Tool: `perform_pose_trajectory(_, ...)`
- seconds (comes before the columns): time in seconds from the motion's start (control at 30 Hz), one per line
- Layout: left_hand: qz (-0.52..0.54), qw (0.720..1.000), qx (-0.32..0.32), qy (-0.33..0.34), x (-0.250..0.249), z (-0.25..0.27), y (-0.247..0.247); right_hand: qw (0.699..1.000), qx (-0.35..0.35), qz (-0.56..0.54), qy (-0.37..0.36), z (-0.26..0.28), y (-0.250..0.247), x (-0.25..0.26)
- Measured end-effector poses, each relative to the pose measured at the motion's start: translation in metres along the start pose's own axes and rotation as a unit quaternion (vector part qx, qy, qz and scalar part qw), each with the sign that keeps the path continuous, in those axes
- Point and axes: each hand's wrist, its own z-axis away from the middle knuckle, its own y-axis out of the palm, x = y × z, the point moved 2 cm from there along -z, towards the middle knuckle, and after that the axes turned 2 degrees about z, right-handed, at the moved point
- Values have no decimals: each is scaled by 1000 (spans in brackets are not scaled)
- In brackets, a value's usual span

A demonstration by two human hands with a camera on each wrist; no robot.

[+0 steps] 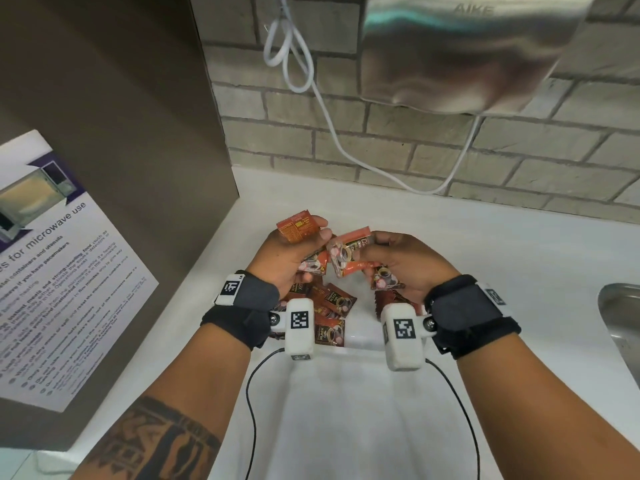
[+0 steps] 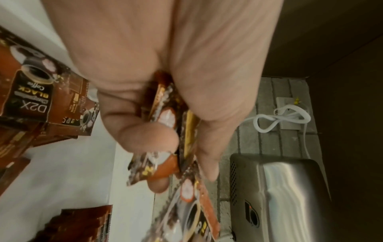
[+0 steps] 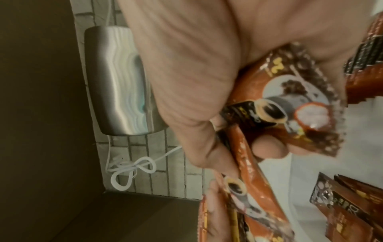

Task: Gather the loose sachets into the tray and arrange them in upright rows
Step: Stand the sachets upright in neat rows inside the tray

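Note:
Both hands hover above a white tray (image 1: 362, 342) on the counter, each holding orange-brown coffee sachets. My left hand (image 1: 320, 229) grips a small stack of sachets (image 1: 300, 227) between thumb and fingers; in the left wrist view that stack (image 2: 165, 117) shows edge-on. My right hand (image 1: 375, 241) pinches a glossy sachet (image 1: 348, 255) beside the left thumb and holds another sachet (image 3: 290, 106) against the palm. Under the hands lies a jumble of loose sachets (image 1: 330, 304), partly hidden by the wrists. These loose sachets (image 2: 35, 98) lie flat and overlap.
A steel hand dryer (image 1: 467, 53) hangs on the brick wall, with its white cable (image 1: 329, 109) looping down to the counter's back edge. A brown cabinet side with a microwave notice (image 1: 59, 268) stands at the left. A steel sink (image 1: 623, 320) sits at the right.

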Motion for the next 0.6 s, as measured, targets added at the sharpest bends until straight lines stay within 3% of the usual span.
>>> perform_pose_trajectory(0.1, -1, 1000, 21, -13, -2, 3, 5, 999, 23, -24, -8, 0, 3, 3)
perform_pose_trajectory(0.27, 59, 996, 47, -39, 5, 9, 19, 974, -79, -193, -85, -5, 14, -1)
perform_pose_trajectory(0.5, 44, 997, 38, -49, 7, 12, 21, 978, -70, -156, -119, 1, 20, 2)
perform_pose_trajectory(0.6, -1, 995, 76, -62, 5, 14, 16, 987, -61, -57, -139, 6, 14, 10)
